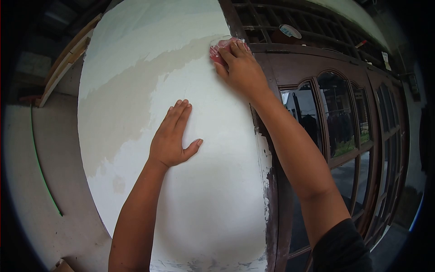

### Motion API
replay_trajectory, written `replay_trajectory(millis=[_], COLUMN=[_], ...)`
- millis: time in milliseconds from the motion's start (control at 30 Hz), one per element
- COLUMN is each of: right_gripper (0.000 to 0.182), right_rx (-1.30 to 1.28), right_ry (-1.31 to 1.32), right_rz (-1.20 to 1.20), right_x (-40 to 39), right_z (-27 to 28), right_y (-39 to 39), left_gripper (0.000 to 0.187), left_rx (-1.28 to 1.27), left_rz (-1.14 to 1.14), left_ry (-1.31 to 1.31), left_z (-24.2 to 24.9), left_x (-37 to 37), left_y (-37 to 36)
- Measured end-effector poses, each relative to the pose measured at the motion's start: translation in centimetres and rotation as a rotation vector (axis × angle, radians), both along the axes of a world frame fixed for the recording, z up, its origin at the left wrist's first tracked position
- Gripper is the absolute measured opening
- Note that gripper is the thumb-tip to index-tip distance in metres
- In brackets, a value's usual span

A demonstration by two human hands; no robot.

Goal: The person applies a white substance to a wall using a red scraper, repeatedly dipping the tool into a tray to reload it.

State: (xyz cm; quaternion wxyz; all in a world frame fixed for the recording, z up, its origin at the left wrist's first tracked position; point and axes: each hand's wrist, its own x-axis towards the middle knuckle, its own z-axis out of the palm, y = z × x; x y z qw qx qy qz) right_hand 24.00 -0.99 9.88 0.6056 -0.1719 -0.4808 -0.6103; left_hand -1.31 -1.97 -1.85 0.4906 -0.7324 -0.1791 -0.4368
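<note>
My right hand (pixel 240 68) is pressed against the wall's upper right edge, its fingers closed over a red flat piece (pixel 215 53) smeared with white. The hand covers much of that piece, so its exact kind does not show. Lower and to the left, my left hand (pixel 173 136) lies flat on the white wall (pixel 213 181), thumb spread away and nothing in it. Fresh-looking white covers the middle and right of the wall surface. A beige-grey band (pixel 122 99) with ragged borders curves across its upper left.
Along the wall's right side runs a dark wooden frame with chipped white smears, beside a brown glazed door (pixel 299 75). A labelled tub (pixel 287 32) sits on the ledge above. At left are wooden boards (pixel 68 59) and a thin green strip (pixel 41 163).
</note>
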Motion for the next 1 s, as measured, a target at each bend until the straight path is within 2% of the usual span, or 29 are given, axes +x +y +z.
replay_trajectory(millis=[167, 233, 333, 467, 533, 667, 733, 867, 1000], right_gripper=[0.040, 0.038, 0.037, 0.036, 0.038, 0.038, 0.037, 0.038, 0.037], right_rx=[-0.069, 0.017, 0.033, -0.047, 0.012, 0.068, 0.012, -0.065, 0.044], right_ry=[-0.031, -0.004, 0.005, 0.017, 0.008, 0.014, 0.004, -0.018, 0.002], right_rz=[-0.073, -0.091, -0.013, -0.039, -0.072, -0.013, -0.037, -0.079, -0.026], right_x=[0.0, 0.1, -0.6, -0.3, -0.1, -0.7, -1.0, -0.2, -0.7], right_z=[-0.9, -1.5, -0.2, -0.2, -1.5, -0.2, 1.0, -0.8, -0.3], right_y=[-0.2, -0.2, -0.2, 0.4, -0.1, 0.2, 0.4, 0.3, -0.2], left_gripper=[0.080, 0.081, 0.081, 0.081, 0.081, 0.081, 0.081, 0.081, 0.080], left_rx=[0.009, 0.006, 0.007, -0.001, -0.002, 0.005, 0.001, 0.003, 0.000], left_rz=[-0.002, 0.005, 0.007, -0.007, 0.003, 0.000, 0.002, 0.005, 0.001], left_ry=[0.004, -0.004, -0.003, 0.002, -0.005, -0.001, 0.001, -0.005, -0.004], left_z=[0.1, 0.0, 0.0, 0.0, 0.0, 0.0, 0.0, 0.0, -0.1], left_x=[0.0, 0.0, 0.1, 0.0, 0.0, 0.0, 0.0, 0.0, 0.0], left_y=[0.0, -0.1, 0.0, 0.1, 0.0, 0.2, 0.1, 0.0, 0.1])
